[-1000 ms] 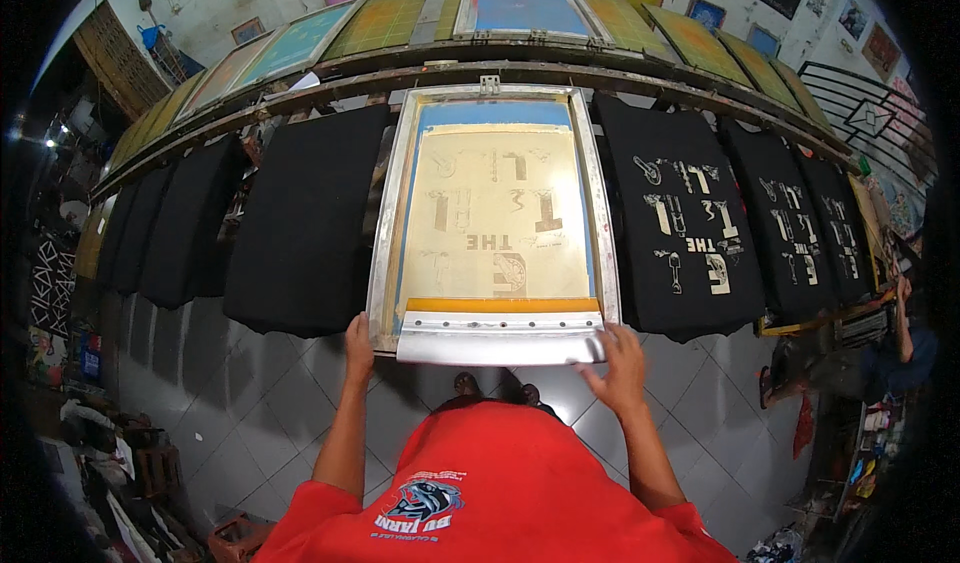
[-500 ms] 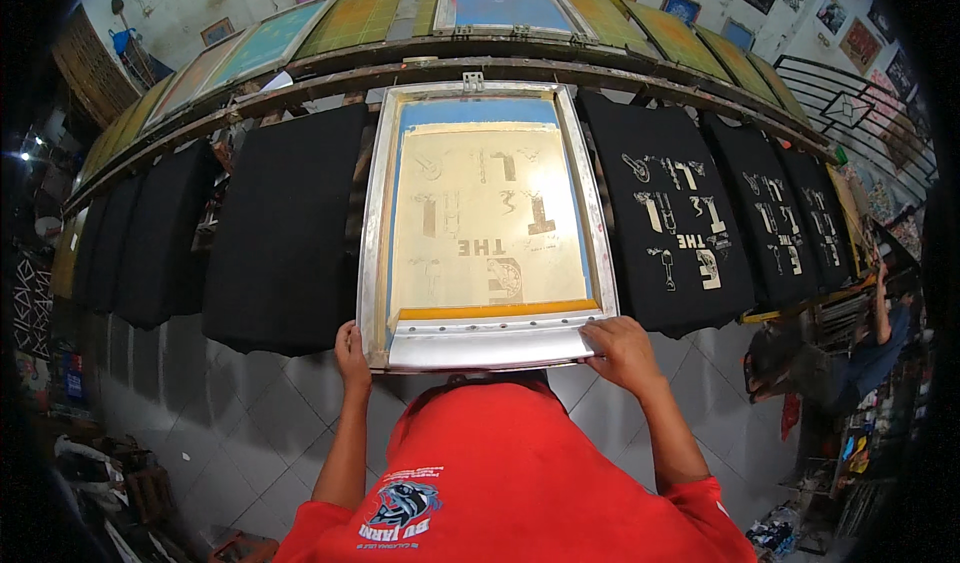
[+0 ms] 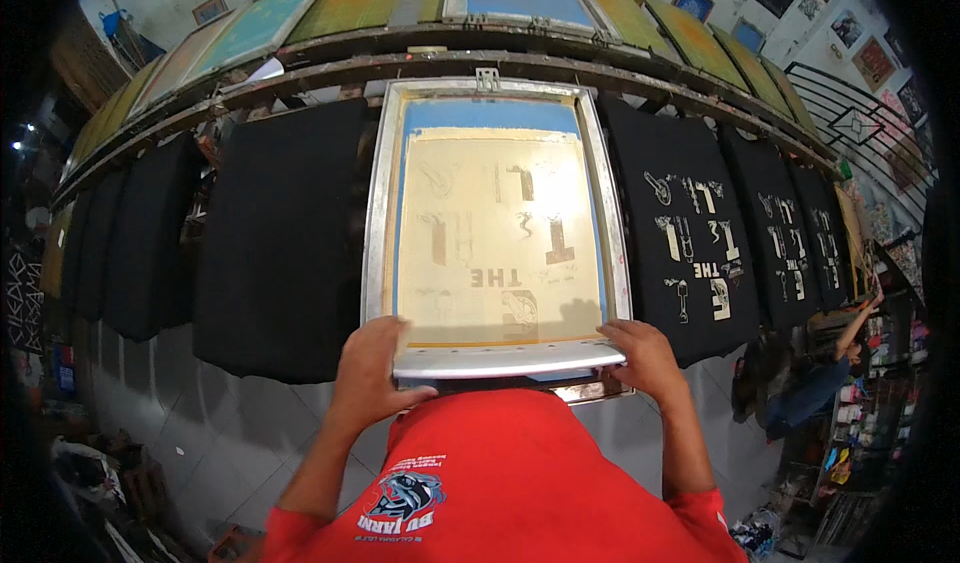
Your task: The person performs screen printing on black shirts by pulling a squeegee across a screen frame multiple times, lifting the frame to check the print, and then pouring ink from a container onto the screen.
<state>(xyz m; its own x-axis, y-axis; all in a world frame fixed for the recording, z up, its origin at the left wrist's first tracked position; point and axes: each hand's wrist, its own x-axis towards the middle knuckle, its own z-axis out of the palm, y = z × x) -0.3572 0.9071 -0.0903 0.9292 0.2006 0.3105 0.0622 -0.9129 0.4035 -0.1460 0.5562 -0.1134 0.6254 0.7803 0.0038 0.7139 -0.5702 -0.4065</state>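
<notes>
A silver-framed printing screen [image 3: 374, 225] faces me, its cream mesh carrying a faint reversed design and a blue band at the top. Along its front edge lies a long metal-handled squeegee [image 3: 508, 361], tilted toward me. My right hand [image 3: 640, 353] grips the squeegee's right end. My left hand [image 3: 368, 368] is at its left end, thumb stretched out below it and fingertips smeared by motion, so its hold is unclear. A black shirt [image 3: 275, 243] on a board lies left of the screen; another [image 3: 665, 293], printed in cream, lies to the right.
More black shirts on boards continue both ways along the rail [image 3: 320, 83]. Colored screens and boards [image 3: 255, 38] line the upper rack. At the lower right, another person [image 3: 810, 383] reaches up near a cluttered shelf [image 3: 860, 433]. Railing bars [image 3: 840, 103] stand at the upper right.
My left hand has moved from the screen's left side inward to the squeegee's left end. The squeegee has tipped over toward me, hiding most of its orange blade. My right hand has closed on it.
</notes>
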